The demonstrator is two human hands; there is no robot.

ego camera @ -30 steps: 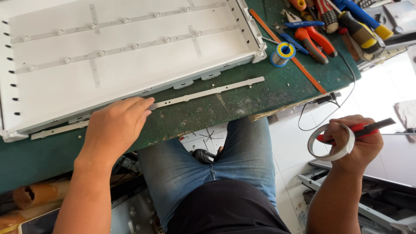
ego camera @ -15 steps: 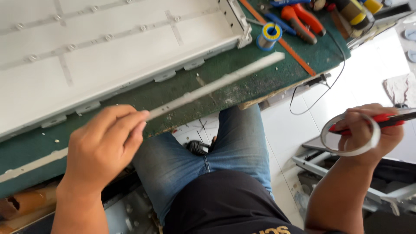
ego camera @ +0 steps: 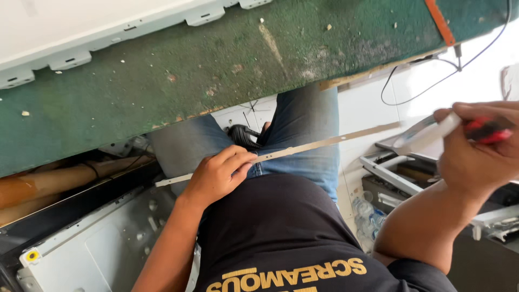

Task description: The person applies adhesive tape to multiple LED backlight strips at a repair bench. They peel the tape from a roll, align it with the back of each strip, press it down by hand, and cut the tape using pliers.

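My left hand (ego camera: 219, 174) pinches one long thin metal strip (ego camera: 303, 148), fingers closed round it, strip slanting across my lap below green workbench edge (ego camera: 162, 81). My right hand (ego camera: 478, 146) grips two things, fingers curled tight: one roll of clear tape (ego camera: 419, 135), one red-handled tool (ego camera: 486, 130). One white panel (ego camera: 81, 27) lies on bench; one black cable (ego camera: 427, 81) dangles.

Open room over the lap – green bench edge (ego camera: 227, 81) blocks above.
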